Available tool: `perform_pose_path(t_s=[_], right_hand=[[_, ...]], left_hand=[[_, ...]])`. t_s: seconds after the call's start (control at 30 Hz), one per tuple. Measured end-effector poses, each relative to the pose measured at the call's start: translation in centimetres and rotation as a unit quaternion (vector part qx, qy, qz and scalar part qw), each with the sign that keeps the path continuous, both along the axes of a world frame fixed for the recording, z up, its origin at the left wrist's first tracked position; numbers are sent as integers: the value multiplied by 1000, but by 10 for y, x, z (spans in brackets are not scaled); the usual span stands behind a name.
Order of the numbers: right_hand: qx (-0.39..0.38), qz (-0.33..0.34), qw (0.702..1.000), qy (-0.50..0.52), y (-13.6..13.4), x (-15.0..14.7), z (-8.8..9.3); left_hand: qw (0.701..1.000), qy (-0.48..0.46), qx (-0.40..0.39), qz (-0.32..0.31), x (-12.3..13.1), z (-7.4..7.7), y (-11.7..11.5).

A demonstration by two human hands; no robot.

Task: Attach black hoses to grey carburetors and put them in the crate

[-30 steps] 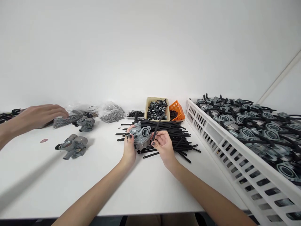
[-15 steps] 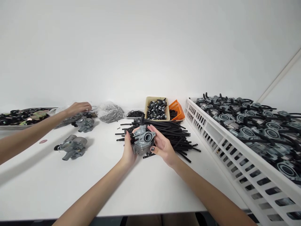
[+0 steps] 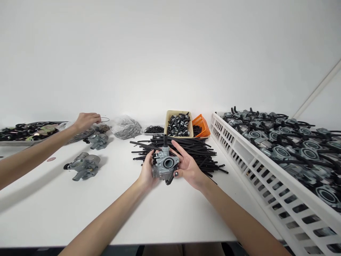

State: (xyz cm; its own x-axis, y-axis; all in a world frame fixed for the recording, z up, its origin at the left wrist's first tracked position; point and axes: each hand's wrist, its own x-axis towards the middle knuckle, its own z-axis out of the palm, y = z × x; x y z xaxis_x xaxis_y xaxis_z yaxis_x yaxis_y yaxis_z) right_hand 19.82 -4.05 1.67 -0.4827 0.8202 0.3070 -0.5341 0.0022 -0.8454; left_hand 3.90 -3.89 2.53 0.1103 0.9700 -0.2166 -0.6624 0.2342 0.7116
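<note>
I hold a grey metal carburetor (image 3: 165, 163) between both hands just above the white table (image 3: 80, 213). My left hand (image 3: 147, 170) grips its left side with fingers wrapped round it. My right hand (image 3: 188, 165) cups its right side, fingers stretched behind it and thumb on the front. A short black hose (image 3: 165, 139) stands up from the carburetor's top, and another hose end (image 3: 169, 180) hangs below it. A heap of black hoses (image 3: 197, 151) lies right behind my hands.
A white slatted crate (image 3: 255, 167) of finished carburetors fills the right. A beige bin (image 3: 178, 124) of clips and an orange basket (image 3: 201, 125) stand at the back. Two carburetors (image 3: 84, 165) lie at left, where another person's hand (image 3: 86, 121) reaches toward bags of parts (image 3: 126, 126).
I have turned the carburetor so its round opening faces me and drawn it slightly nearer. My right hand let go of the hose and opened against the carburetor. The other person's hand reached farther right.
</note>
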Motion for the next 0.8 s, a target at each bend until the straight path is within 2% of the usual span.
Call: perform_pose_path(t_s=[0.1,0.23,0.33,0.43,0.67,0.8], right_hand=[[6,13,1000,-18,1,2,1],[14,5,999,-35,4,5,-1],[18,-27,999,-42,7,6,-4],[22,-58,997,-38,9,7,-4],[29,-172,984,-38,13,6,-4],[65,-280,954,-79,14,7,-5]], left_hand=[[999,19,-21,-23,0,1,-2],[998,28,14,-55,2,-1,0],[997,39,53,-28,5,-5,4],[989,73,128,19,5,-8,5],[982,80,173,10,-3,-5,4],[963,130,231,49,-4,-5,5]])
